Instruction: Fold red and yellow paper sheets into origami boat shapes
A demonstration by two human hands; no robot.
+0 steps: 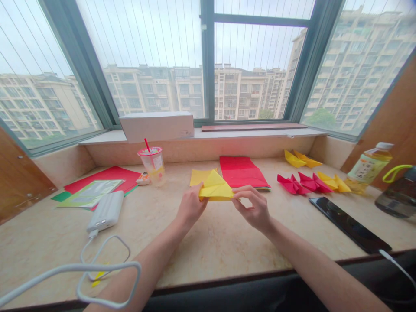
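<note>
A folded yellow paper (215,187) is held just above the beige counter (208,242) in the middle of the view. My left hand (190,208) pinches its left edge. My right hand (253,208) pinches its right corner with thumb and fingers closed. Behind the folded piece a flat yellow sheet (196,175) lies on the counter, beside a stack of red sheets (242,171).
Folded red and yellow paper figures (308,182) lie at right, two more yellow figures (300,159) behind. A phone (349,225), tea bottle (368,167) and dark jug (398,195) sit far right. Left: plastic cup (152,164), power bank (105,212) with white cable (97,268), coloured sheets (97,186). White box (157,125) on the sill.
</note>
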